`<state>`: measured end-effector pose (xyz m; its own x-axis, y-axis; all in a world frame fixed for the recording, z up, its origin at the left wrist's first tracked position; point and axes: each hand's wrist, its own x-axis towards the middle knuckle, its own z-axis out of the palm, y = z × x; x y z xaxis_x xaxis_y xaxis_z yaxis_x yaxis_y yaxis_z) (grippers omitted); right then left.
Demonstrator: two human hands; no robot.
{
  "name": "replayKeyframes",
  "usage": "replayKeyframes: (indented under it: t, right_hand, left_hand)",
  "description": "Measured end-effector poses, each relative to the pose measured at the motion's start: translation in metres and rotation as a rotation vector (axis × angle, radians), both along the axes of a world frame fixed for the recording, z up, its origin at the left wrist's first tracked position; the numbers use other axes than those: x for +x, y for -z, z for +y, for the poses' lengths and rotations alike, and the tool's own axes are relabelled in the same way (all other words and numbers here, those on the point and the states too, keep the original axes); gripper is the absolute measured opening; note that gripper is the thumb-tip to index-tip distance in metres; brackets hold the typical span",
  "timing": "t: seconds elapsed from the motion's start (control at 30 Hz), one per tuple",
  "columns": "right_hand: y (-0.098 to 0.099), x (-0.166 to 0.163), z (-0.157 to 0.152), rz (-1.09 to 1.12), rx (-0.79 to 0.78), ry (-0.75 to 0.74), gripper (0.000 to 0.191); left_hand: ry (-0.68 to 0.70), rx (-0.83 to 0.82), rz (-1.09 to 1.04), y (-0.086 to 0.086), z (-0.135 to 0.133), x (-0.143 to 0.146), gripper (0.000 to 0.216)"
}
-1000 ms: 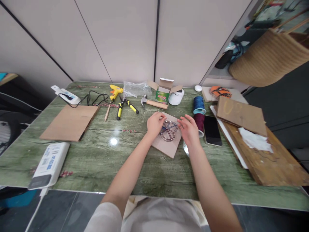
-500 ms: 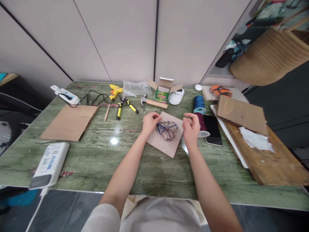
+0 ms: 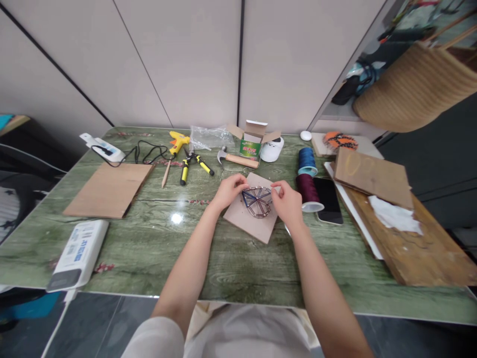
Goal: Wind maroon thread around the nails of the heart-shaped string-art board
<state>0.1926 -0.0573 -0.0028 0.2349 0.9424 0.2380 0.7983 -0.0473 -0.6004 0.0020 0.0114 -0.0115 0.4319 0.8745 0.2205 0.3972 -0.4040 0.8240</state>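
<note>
A small square wooden board [image 3: 250,222] lies on the green table [image 3: 156,243] in front of me, carrying a round string-art pattern [image 3: 257,200] wound on nails. My left hand [image 3: 228,191] rests on the board's left upper edge, fingers curled beside the pattern. My right hand [image 3: 286,203] is at the pattern's right side, fingertips pinched together as if on thread, though no thread shows. A maroon thread spool [image 3: 307,191] lies tipped just right of my right hand, and a blue spool [image 3: 307,160] stands behind it.
A hammer [image 3: 237,158], pliers [image 3: 194,164], pencil [image 3: 166,173], yellow glue gun [image 3: 178,140], open small box [image 3: 252,140] and white roll [image 3: 272,148] lie behind. Brown board [image 3: 108,189] and white power strip [image 3: 79,254] left. Phone [image 3: 328,200] and stacked wooden boards [image 3: 395,214] right.
My right hand drew back toward the maroon spool, then returned to the pattern's right edge. The left hand shifted slightly left along the board. The board turned a little.
</note>
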Motion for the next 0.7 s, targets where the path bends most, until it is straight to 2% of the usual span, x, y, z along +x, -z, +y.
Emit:
replayKeyframes:
  t: [0.2,0.43,0.7]
  right_hand:
    - [-0.003,0.006,0.001,-0.058,-0.053,-0.019,0.021]
    - [-0.005,0.017,0.003,-0.043,-0.079,0.085,0.024]
    - [-0.006,0.019,0.003,-0.013,-0.016,0.177,0.024]
  left_hand:
    - [0.076,0.181,0.171,-0.009,-0.007,0.001,0.012]
    - [0.19,0.289,0.221,-0.002,-0.007,0.007,0.015]
    - [0.205,0.31,0.3,-0.004,-0.011,0.016,0.015]
